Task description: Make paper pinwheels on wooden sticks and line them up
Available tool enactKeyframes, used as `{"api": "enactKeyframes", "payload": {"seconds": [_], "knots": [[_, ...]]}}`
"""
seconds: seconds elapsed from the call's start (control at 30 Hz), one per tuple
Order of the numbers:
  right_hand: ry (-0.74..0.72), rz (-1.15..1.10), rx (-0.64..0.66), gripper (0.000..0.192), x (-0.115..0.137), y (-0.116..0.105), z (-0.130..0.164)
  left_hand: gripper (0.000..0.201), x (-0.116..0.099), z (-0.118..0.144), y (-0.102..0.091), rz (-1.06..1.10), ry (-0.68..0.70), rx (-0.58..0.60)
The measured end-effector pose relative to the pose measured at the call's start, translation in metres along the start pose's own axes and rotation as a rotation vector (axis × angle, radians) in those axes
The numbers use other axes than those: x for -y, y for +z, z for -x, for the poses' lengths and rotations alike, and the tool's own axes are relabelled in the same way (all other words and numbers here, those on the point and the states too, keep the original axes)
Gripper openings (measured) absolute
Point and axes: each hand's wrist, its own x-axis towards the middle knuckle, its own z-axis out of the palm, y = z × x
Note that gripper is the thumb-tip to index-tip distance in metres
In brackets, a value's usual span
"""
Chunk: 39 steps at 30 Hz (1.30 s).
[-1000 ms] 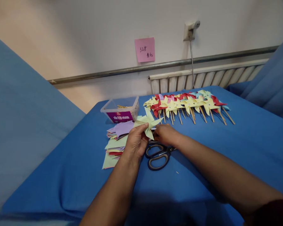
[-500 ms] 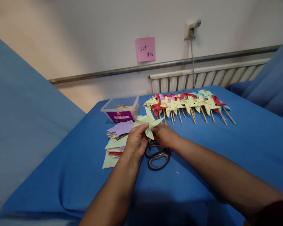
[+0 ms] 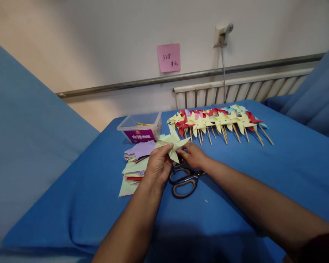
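Observation:
My left hand (image 3: pixel 157 166) pinches a pale green paper pinwheel head (image 3: pixel 173 141) and holds it just above the blue table (image 3: pixel 263 175). My right hand (image 3: pixel 193 155) sits close beside it on the right, fingertips at the pinwheel's lower edge; what those fingers hold is hidden. Black-handled scissors (image 3: pixel 184 180) lie on the table right below both hands. A stack of coloured paper squares (image 3: pixel 134 164) lies to the left of my left hand.
A row of several finished pinwheels on wooden sticks (image 3: pixel 222 122) lies across the far side of the table. A clear plastic box (image 3: pixel 140 128) with sticks stands at the far left. A radiator (image 3: pixel 235 91) and a pink note (image 3: pixel 168 57) are on the wall behind.
My right hand has shifted slightly at the pinwheel's lower edge, uncovering more of the scissors. My left hand and the pinwheel have stayed in place.

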Motion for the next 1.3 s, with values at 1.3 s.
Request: {"api": "enactKeyframes", "payload": {"seconds": [1.3], "knots": [[0.066,-0.021,-0.157,0.023,-0.014,-0.004,-0.005,0.02,-0.004,0.0,0.001,-0.025,0.025,-0.04]]}}
